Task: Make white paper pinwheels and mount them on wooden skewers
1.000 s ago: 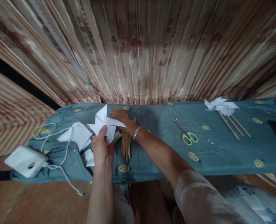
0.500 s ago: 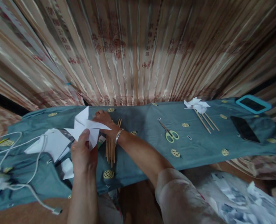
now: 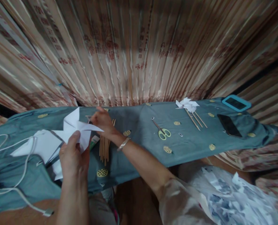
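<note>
My left hand pinches a folded white paper pinwheel above the teal cloth, thumb on top. My right hand reaches past the pinwheel with its fingers pinched on something small I cannot make out, close to the pinwheel's centre. A bundle of wooden sticks lies on the cloth under my right wrist, which wears a silver bangle.
White paper sheets and a white cable lie at the left. Green-handled scissors sit mid-cloth. Finished pinwheels on sticks, a dark phone and a teal-cased device are at the right. A striped curtain hangs behind.
The view has swung right and everything has slid left in the picture; the phone and the teal-cased device came into view. My right hand lifted slightly near the pinwheel's centre. My left hand still holds the pinwheel.
</note>
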A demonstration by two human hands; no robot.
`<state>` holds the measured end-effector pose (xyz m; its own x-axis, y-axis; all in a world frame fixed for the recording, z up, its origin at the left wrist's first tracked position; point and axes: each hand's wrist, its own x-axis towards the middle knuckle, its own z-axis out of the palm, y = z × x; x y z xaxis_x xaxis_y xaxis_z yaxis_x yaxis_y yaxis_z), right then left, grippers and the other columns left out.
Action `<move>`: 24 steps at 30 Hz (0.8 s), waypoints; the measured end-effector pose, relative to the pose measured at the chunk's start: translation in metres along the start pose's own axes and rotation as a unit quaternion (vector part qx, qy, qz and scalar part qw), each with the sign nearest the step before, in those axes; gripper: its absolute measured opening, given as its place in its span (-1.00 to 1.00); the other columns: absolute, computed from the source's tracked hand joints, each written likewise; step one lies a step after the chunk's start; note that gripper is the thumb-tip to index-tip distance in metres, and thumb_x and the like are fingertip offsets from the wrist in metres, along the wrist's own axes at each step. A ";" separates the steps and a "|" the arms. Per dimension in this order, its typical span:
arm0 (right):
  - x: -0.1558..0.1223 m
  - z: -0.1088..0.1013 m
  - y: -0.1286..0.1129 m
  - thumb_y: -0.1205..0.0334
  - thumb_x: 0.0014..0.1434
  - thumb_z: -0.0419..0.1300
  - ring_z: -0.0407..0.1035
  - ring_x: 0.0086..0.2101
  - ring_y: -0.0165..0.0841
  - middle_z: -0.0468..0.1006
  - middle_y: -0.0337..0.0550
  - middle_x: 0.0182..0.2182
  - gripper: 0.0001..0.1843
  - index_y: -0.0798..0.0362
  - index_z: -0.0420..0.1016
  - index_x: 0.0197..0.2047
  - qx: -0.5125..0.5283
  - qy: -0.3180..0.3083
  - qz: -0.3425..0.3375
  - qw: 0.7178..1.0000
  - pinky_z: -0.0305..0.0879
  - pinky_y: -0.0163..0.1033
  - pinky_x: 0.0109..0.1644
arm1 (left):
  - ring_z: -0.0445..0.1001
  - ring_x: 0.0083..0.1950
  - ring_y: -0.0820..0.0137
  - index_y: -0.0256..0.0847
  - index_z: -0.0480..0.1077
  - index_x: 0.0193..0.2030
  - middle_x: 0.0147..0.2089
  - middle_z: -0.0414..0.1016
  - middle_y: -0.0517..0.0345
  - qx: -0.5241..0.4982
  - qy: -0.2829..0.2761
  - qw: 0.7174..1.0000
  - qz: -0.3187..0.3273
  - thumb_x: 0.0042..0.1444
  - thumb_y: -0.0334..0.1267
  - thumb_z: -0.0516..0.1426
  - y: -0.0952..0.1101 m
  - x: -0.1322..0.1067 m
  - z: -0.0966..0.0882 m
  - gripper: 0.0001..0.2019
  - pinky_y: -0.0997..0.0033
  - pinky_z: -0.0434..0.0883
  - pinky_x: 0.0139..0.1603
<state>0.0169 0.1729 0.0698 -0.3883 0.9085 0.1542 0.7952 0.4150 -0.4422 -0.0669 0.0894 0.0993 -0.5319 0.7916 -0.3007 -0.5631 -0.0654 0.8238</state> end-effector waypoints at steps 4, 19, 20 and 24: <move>-0.077 -0.007 0.039 0.30 0.29 -0.01 0.35 0.10 -0.31 0.49 0.04 0.04 -0.77 0.10 0.46 -0.22 0.133 0.114 0.101 0.979 0.35 -0.23 0.03 | 0.46 -0.47 0.49 -0.24 0.39 -0.49 -0.51 0.49 0.26 -0.006 -0.046 0.999 0.007 -0.23 -0.38 0.29 -0.007 -0.008 -0.001 -0.84 0.52 0.45 -0.37; -0.255 -0.008 0.098 0.29 0.22 0.01 0.25 0.14 -0.09 0.40 0.14 0.11 -0.82 0.04 0.41 -0.35 0.055 0.146 0.169 0.973 0.16 0.12 0.21 | 0.44 -0.55 0.45 -0.32 0.54 -0.51 -0.55 0.55 0.15 0.135 -0.198 0.961 -0.139 -0.47 -0.25 0.40 -0.094 -0.062 0.000 -0.71 0.46 0.37 -0.44; -0.255 -0.008 0.098 0.30 0.22 0.01 0.25 0.14 -0.10 0.40 0.13 0.11 -0.83 0.03 0.40 -0.34 0.051 0.144 0.165 0.974 0.16 0.12 0.21 | 0.43 -0.55 0.45 -0.32 0.54 -0.51 -0.55 0.55 0.15 0.140 -0.203 0.959 -0.137 -0.45 -0.24 0.39 -0.095 -0.062 0.001 -0.72 0.46 0.36 -0.44; -0.257 -0.009 0.099 0.31 0.21 0.04 0.24 0.16 -0.10 0.38 0.10 0.14 -0.88 0.01 0.39 -0.29 0.049 0.143 0.154 0.977 0.17 0.12 0.22 | 0.44 -0.51 0.45 -0.31 0.56 -0.46 -0.50 0.57 0.15 0.168 -0.235 0.949 -0.123 -0.35 -0.23 0.37 -0.102 -0.064 0.001 -0.74 0.47 0.35 -0.42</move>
<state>0.1999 -0.0190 -0.0056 0.0187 0.9719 0.2347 0.8005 0.1261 -0.5859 0.0251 0.0460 0.0347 -0.0254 0.9463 -0.3222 -0.3583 0.2923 0.8867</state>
